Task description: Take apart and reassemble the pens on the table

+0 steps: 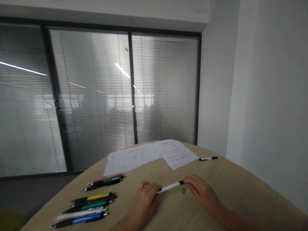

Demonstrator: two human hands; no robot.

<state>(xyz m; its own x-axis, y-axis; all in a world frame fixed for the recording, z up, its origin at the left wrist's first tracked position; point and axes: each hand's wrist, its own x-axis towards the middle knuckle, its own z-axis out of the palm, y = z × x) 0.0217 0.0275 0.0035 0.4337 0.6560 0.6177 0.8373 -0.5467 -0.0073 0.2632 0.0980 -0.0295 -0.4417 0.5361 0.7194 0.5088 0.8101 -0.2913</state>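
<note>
A white pen with black ends (170, 186) is stretched between my two hands above the table. My left hand (145, 200) has its fingers closed around the pen's left end. At the other end, the fingertips of my right hand (201, 191) pinch the black part; the tip itself is hidden by the fingers. On the wood below the pen, close to my right hand, lies a small dark bit (183, 191), too blurred to name.
Several pens lie left on the round table (168, 218), among them a yellow pen (98, 197) and a blue pen (84, 219). Printed papers (134, 157) are at the far edge, with another black-and-white pen (208, 158) beside them. Behind stands a glass partition with blinds (96, 96).
</note>
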